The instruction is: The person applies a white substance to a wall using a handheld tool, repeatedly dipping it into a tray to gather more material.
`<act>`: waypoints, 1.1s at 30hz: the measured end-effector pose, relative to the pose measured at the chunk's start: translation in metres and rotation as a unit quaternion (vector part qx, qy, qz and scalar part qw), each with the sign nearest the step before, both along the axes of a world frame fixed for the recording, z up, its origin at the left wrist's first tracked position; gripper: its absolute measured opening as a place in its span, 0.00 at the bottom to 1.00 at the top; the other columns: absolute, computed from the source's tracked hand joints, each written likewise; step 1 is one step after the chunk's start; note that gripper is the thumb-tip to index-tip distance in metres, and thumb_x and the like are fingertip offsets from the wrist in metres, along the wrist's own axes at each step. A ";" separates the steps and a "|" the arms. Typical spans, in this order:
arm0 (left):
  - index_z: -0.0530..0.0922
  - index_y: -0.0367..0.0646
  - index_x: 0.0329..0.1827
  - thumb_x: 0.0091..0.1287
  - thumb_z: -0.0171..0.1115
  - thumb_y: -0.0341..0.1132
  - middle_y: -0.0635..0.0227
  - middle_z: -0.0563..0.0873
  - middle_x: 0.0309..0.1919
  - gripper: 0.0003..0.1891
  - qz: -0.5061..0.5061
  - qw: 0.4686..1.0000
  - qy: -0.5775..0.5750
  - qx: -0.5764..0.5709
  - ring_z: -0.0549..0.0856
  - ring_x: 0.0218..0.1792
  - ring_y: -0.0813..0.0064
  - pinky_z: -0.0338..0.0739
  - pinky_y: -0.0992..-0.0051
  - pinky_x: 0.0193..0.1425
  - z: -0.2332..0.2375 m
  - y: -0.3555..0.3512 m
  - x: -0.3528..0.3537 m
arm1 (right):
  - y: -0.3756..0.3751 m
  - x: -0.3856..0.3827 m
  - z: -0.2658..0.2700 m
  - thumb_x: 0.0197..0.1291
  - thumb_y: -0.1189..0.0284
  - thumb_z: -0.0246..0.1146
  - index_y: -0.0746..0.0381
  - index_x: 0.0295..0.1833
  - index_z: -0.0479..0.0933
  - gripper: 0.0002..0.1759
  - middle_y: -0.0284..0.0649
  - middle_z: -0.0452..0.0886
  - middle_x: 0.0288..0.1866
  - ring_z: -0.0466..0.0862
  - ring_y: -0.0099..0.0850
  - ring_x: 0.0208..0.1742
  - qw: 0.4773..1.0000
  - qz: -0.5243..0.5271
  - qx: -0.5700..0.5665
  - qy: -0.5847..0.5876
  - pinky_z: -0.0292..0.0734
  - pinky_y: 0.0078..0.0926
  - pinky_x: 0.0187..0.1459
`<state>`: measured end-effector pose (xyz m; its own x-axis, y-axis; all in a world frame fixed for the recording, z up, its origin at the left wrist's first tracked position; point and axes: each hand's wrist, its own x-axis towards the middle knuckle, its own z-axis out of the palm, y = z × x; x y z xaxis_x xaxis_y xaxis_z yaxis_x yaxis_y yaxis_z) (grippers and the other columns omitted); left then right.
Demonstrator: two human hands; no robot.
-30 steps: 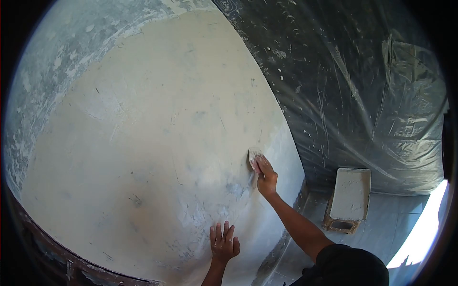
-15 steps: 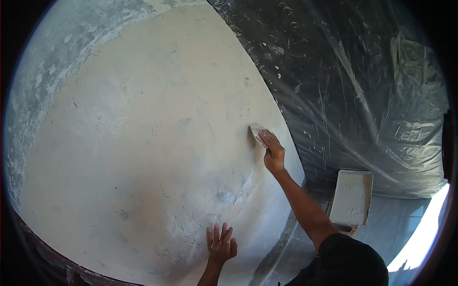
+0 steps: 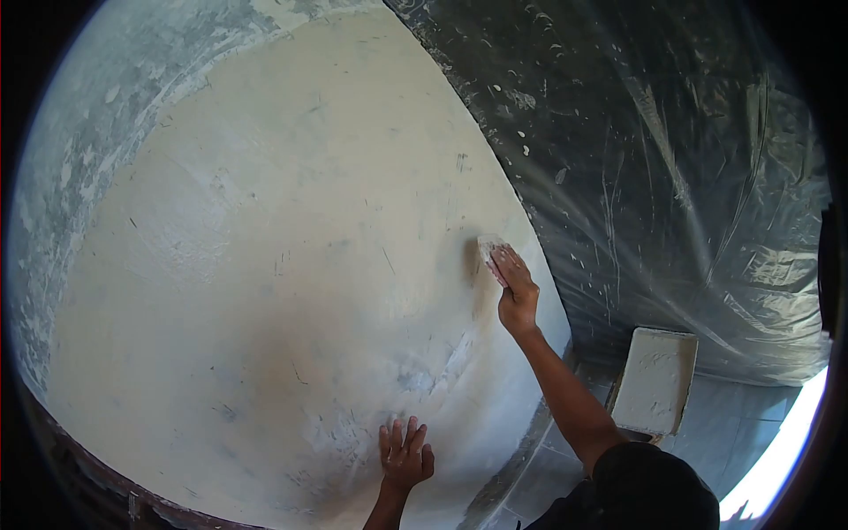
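A cream-coloured plastered wall (image 3: 265,177) fills most of the head view, with grey patches and scratches. My right hand (image 3: 516,283) grips a flat scraper (image 3: 491,246) smeared with white plaster, its blade against the wall near the right edge. How much of the scraper lies under the fingers is hidden. Lower down, my left hand (image 3: 405,452) rests flat on the wall with its fingers spread, below a rough whitish patch (image 3: 343,439). White smears mark the fingers of both hands.
Dark plastic sheeting (image 3: 654,159) spattered with white hangs to the right of the wall. A rectangular tray (image 3: 652,380) of pale plaster stands below it, above the grey tiled floor (image 3: 724,433). Rougher grey wall (image 3: 84,168) borders the upper left.
In the picture, my right hand and the scraper have shifted slightly right and down. The tray and sheeting have shifted a little too, as the view has moved. My left hand stays flat on the wall.
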<state>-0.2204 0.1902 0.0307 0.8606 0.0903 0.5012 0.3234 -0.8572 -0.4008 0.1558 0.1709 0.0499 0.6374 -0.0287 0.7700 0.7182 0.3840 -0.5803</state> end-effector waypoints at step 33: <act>0.78 0.34 0.58 0.66 0.56 0.40 0.42 0.79 0.65 0.22 -0.034 0.997 -0.052 -0.054 0.64 0.76 0.39 0.51 0.36 0.77 0.001 -0.005 -0.045 | -0.044 -0.152 -0.060 0.56 0.97 0.54 0.64 0.65 0.79 0.32 0.47 0.82 0.66 0.77 0.45 0.72 0.990 0.042 -0.110 0.079 0.71 0.36 0.71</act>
<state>-0.2658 0.1856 0.0312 0.8108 0.0920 0.5780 0.2977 -0.9151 -0.2719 0.0034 0.1266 -0.0096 0.7439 0.1867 0.6417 0.5824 0.2898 -0.7595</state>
